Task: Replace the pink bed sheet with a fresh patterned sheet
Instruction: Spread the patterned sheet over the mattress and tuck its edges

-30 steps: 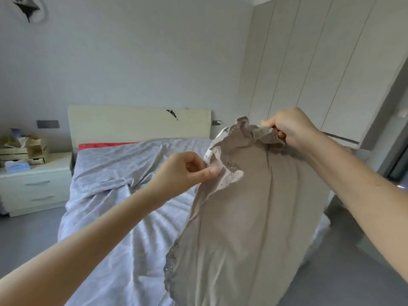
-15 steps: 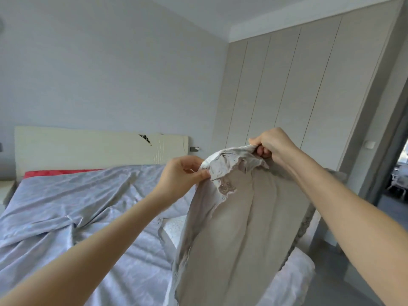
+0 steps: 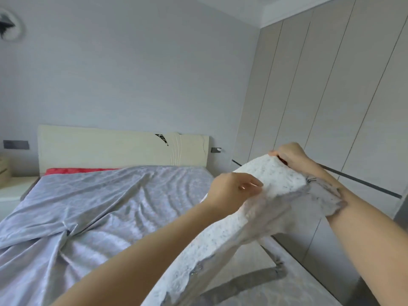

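A crumpled grey patterned sheet (image 3: 106, 208) covers most of the bed, with a strip of red-pink fabric (image 3: 77, 171) showing at the head. I hold a pillow (image 3: 278, 180) with a white speckled filling and a taupe lace-edged cover (image 3: 326, 195) above the bed's right side. My left hand (image 3: 231, 193) pinches the cover's lace edge by the pillow's near end. My right hand (image 3: 291, 155) grips the pillow's top corner together with the cover. The cover is bunched down around my right forearm, and the white filling is bared.
A cream headboard (image 3: 114, 146) stands against the far wall. A white bedside table (image 3: 13, 188) sits at the left. Tall wardrobe doors (image 3: 331, 102) line the right side, close to the bed's edge. A bare strip of mattress (image 3: 249, 261) shows under the pillow.
The pillow has tipped from hanging upright to slanting over the bed. The taupe cover has slid down toward my right forearm, baring the white filling. The view has swung left.
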`<state>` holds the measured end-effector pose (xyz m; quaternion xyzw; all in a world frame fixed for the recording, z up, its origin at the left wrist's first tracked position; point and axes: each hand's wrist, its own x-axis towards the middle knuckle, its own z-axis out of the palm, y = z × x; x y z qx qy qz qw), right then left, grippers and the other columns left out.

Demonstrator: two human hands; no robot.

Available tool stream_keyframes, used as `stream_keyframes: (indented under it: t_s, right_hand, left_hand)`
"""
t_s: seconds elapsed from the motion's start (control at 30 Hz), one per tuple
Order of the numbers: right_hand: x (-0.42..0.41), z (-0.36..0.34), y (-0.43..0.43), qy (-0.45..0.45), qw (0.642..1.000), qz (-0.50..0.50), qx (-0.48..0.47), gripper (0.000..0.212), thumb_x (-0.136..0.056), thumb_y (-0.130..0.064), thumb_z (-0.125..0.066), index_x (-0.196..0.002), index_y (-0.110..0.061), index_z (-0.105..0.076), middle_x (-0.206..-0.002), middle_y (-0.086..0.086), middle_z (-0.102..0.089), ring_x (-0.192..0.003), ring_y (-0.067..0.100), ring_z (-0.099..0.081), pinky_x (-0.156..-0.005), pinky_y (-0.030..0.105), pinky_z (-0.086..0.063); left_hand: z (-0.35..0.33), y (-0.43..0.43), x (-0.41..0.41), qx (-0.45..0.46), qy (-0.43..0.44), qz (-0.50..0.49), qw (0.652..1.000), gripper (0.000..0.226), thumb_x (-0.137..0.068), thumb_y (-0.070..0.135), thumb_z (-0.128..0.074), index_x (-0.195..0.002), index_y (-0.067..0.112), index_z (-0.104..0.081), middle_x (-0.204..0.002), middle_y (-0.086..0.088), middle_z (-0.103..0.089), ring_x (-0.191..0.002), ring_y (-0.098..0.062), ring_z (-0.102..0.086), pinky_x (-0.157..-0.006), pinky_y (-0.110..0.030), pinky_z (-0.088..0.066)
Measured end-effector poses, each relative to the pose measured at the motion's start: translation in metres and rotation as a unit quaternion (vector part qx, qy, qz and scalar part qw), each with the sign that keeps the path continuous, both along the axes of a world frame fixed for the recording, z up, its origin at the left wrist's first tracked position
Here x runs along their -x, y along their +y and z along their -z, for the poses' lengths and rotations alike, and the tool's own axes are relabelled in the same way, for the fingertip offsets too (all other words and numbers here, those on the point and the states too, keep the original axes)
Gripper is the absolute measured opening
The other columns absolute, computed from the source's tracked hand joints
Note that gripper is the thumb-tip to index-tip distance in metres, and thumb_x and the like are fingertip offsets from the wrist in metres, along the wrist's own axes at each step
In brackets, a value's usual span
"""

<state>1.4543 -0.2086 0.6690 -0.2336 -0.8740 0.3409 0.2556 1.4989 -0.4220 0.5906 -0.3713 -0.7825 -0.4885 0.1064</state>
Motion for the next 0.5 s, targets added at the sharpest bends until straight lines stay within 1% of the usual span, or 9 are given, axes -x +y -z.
stream_keyframes:
  t_s: [0.03, 0.1, 0.17, 0.2, 0.3, 0.37, 0.43, 0.47, 0.5]
  right_hand:
    - [0.010, 0.011, 0.029, -0.033, 0.996, 0.043, -0.073, 0.032, -0.081, -0.006, -0.062, -0.056, -0.007, -0.042, -0.056, 0.007, -0.043, -0.051, 0.020, -0.039, -0.049, 0.027, -0.028]
    - [0.022, 0.031, 0.075, -0.106, 0.964, 0.130, -0.204, 0.018, -0.081, -0.003, -0.056, -0.063, -0.004, -0.053, -0.065, 0.011, -0.053, -0.060, 0.023, -0.050, -0.054, 0.024, -0.033]
    - [0.032, 0.045, 0.101, -0.149, 0.946, 0.136, -0.252, 0.015, -0.080, -0.001, -0.056, -0.065, -0.002, -0.057, -0.070, 0.013, -0.059, -0.067, 0.026, -0.055, -0.054, 0.022, -0.033]
    - [0.034, 0.051, 0.104, -0.163, 0.942, 0.128, -0.264, 0.016, -0.081, -0.003, -0.056, -0.065, -0.002, -0.056, -0.068, 0.013, -0.058, -0.066, 0.027, -0.054, -0.053, 0.021, -0.031]
    - [0.057, 0.086, 0.084, -0.160, 0.937, 0.064, -0.305, 0.019, -0.083, -0.008, -0.055, -0.066, -0.001, -0.055, -0.062, 0.011, -0.050, -0.062, 0.025, -0.048, -0.054, 0.022, -0.030]
    - [0.075, 0.121, 0.050, -0.166, 0.936, -0.005, -0.310, 0.026, -0.086, -0.013, -0.052, -0.062, -0.005, -0.052, -0.066, 0.013, -0.055, -0.063, 0.026, -0.051, -0.055, 0.023, -0.032]
    - [0.095, 0.164, 0.001, -0.175, 0.932, -0.092, -0.304, 0.033, -0.089, -0.019, -0.051, -0.057, -0.010, -0.048, -0.067, 0.012, -0.059, -0.064, 0.028, -0.054, -0.051, 0.023, -0.031]
    - [0.099, 0.179, -0.022, -0.179, 0.929, -0.129, -0.297, 0.036, -0.090, -0.019, -0.050, -0.055, -0.012, -0.045, -0.065, 0.010, -0.058, -0.063, 0.028, -0.054, -0.049, 0.023, -0.030]
    - [0.108, 0.203, -0.058, -0.182, 0.923, -0.176, -0.291, 0.038, -0.091, -0.018, -0.050, -0.053, -0.013, -0.041, -0.059, 0.008, -0.053, -0.060, 0.026, -0.052, -0.047, 0.024, -0.027]
  left_hand:
    - [0.008, 0.014, 0.012, 0.032, -0.009, 0.004, 0.999, 0.022, -0.087, 0.032, -0.066, -0.107, 0.025, -0.070, -0.101, 0.009, -0.071, -0.087, -0.004, -0.065, -0.082, -0.019, -0.049]
    - [0.025, 0.020, 0.039, 0.056, -0.031, -0.015, 0.998, 0.028, -0.089, 0.030, -0.063, -0.116, 0.026, -0.064, -0.108, 0.010, -0.068, -0.093, -0.006, -0.064, -0.084, -0.020, -0.049]
    - [0.043, 0.003, 0.067, 0.067, -0.056, -0.069, 0.994, 0.027, -0.091, 0.026, -0.060, -0.118, 0.024, -0.063, -0.104, 0.012, -0.067, -0.090, -0.004, -0.062, -0.081, -0.024, -0.052]
    - [0.054, -0.010, 0.079, 0.076, -0.067, -0.105, 0.989, 0.026, -0.091, 0.024, -0.059, -0.116, 0.023, -0.063, -0.104, 0.010, -0.067, -0.090, -0.005, -0.060, -0.081, -0.026, -0.052]
    - [0.089, -0.058, 0.106, 0.077, -0.118, -0.199, 0.970, 0.022, -0.091, 0.020, -0.059, -0.112, 0.021, -0.065, -0.104, 0.004, -0.068, -0.094, -0.013, -0.063, -0.082, -0.030, -0.052]
    - [0.114, -0.090, 0.111, 0.065, -0.156, -0.257, 0.951, 0.020, -0.090, 0.018, -0.059, -0.108, 0.020, -0.066, -0.101, 0.002, -0.068, -0.091, -0.018, -0.064, -0.077, -0.030, -0.051]
    - [0.146, -0.129, 0.110, 0.080, -0.184, -0.314, 0.928, 0.018, -0.088, 0.017, -0.060, -0.105, 0.018, -0.067, -0.095, 0.003, -0.068, -0.089, -0.018, -0.064, -0.074, -0.027, -0.047]
    - [0.160, -0.145, 0.110, 0.087, -0.195, -0.338, 0.916, 0.018, -0.087, 0.016, -0.061, -0.104, 0.017, -0.068, -0.093, 0.003, -0.067, -0.088, -0.018, -0.063, -0.072, -0.025, -0.045]
    - [0.178, -0.173, 0.101, 0.094, -0.216, -0.373, 0.897, 0.018, -0.086, 0.015, -0.061, -0.103, 0.017, -0.068, -0.091, 0.004, -0.067, -0.087, -0.017, -0.063, -0.072, -0.023, -0.042]
